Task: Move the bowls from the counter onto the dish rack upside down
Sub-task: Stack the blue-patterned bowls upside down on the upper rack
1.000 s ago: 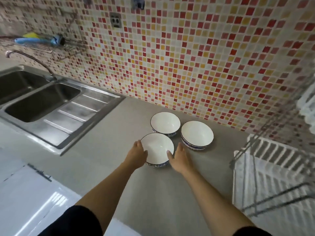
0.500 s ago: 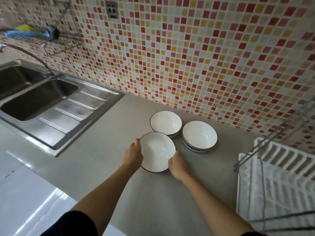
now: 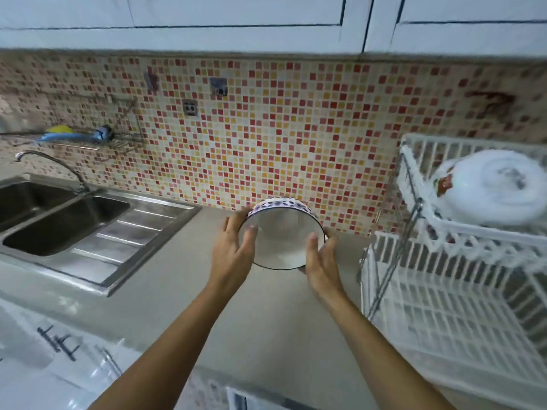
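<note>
Sink set into the bench at left, dish rack on the bench at right, a bowl held above the bench between them, tiled wall behind, cupboards above.

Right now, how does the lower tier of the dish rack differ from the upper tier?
The upper tier already carries a blurred white dish; the lower tier shows only bare slats. The upper tier sits higher and closer to the tiled wall; the lower tier reaches further toward the camera. The bowl, held between the left hand and right hand, is about level with the lower tier's far end. Both tiers are white slatted trays.
</note>
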Action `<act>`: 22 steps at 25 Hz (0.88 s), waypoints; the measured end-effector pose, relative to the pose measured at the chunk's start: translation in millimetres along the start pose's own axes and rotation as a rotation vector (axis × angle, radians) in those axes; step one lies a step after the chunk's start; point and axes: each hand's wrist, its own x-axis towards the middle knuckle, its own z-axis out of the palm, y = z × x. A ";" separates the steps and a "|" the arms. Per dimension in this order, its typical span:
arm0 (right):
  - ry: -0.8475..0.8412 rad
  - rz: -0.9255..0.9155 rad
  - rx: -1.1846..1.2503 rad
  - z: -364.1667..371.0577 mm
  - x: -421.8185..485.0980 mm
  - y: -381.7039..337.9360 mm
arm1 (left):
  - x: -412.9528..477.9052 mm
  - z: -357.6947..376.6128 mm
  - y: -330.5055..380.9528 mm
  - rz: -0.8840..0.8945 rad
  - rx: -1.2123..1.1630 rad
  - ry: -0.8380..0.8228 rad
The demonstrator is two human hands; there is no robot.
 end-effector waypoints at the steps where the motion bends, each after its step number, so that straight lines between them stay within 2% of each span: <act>1: 0.046 -0.006 0.074 -10.3 -11.2 -11.9 | -11.0 -3.4 18.2 0.029 -0.113 0.000; 5: 0.118 -0.124 0.215 -57.1 -55.8 -76.5 | -39.7 -11.7 79.1 0.134 -0.421 0.052; 8: 0.016 -0.236 0.304 -98.1 -75.5 -108.2 | -45.4 -13.5 121.4 0.224 -0.552 0.023; 12: -0.069 -0.339 0.184 -159.1 -86.1 -131.8 | -49.8 2.8 175.2 0.442 -0.660 -0.127; 17: 0.037 -0.360 0.044 -265.4 -87.6 -146.6 | -51.3 60.4 238.2 0.525 -0.623 -0.340; 22: 0.225 -0.441 -0.187 -381.8 -79.8 -152.6 | -47.1 141.5 320.9 0.607 -0.170 -0.398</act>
